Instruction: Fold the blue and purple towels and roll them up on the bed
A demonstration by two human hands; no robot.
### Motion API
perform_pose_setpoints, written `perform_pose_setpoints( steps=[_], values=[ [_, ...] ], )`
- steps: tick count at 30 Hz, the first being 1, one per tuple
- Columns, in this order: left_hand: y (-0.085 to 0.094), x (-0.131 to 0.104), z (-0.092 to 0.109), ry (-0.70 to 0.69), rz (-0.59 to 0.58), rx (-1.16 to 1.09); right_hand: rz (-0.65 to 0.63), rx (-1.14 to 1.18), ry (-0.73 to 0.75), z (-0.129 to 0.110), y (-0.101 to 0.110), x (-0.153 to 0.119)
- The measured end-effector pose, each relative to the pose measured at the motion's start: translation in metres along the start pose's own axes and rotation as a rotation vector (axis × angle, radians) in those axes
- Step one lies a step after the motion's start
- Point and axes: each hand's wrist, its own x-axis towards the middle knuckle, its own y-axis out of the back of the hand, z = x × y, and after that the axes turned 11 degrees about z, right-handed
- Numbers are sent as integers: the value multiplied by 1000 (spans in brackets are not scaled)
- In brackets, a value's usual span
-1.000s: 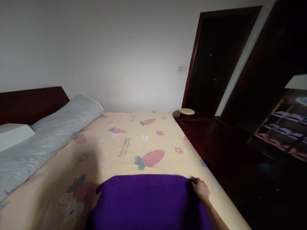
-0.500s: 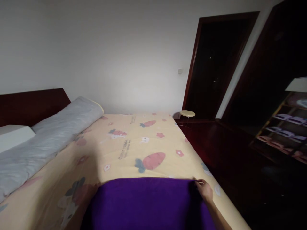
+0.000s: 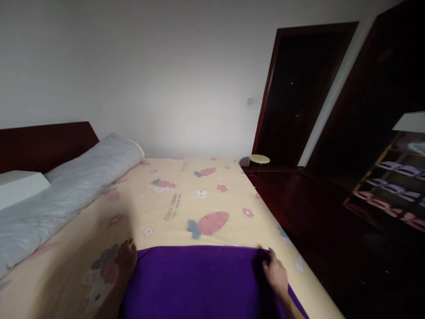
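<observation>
My half-curled left hand and right hand (hold unclear) flank lower-centre purple cloth, far edge crosswise over the bedsheet, wall uppermost.

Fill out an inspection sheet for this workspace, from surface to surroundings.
Surface: cream bed sheet, printed with carrots and rabbits.
Things in hand: purple cloth spread on the sheet.
Clutter: grey bedding and a white object near the headboard.
Hands: left hand beside the cloth's far left corner, contact unclear; right hand at its far right corner, grip unclear.
Cables: nothing seen.
Surroundings: stool, dark door, shelved footwear.
</observation>
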Motion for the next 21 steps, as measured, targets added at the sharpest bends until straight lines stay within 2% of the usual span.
perform_pose_setpoints(
  steps=[2,3,6,8,10,11,12,14,17,19,21],
  values=[
    [-6,-18,19,-79,24,-37,37,-16,220,-22,-11,-21],
    [-11,-31,32,-141,15,-67,14,-2,325,-38,-19,-35],
    [-31,-82,84,-409,-89,-192,-204,59,512,-100,-49,-82],
    [-44,-114,116,-494,-199,-196,-352,80,574,-142,-68,-110],
    [-53,-135,133,-529,-330,-145,-474,87,631,-170,-81,-127],
    [-55,-139,134,-535,-383,-114,-516,74,645,-175,-85,-129],
    [-56,-140,128,-533,-415,-80,-538,52,650,-174,-87,-127],
    [-54,-129,98,-475,-402,5,-514,-20,626,-151,-82,-109],
    [-46,-99,22,-283,-257,155,-332,-158,522,-77,-61,-65],
    [-41,-80,-27,-243,-203,157,-211,-255,431,-22,-45,-37],
    [-37,-65,-59,-187,-148,122,-118,-307,388,22,-32,-17]
  ],
)
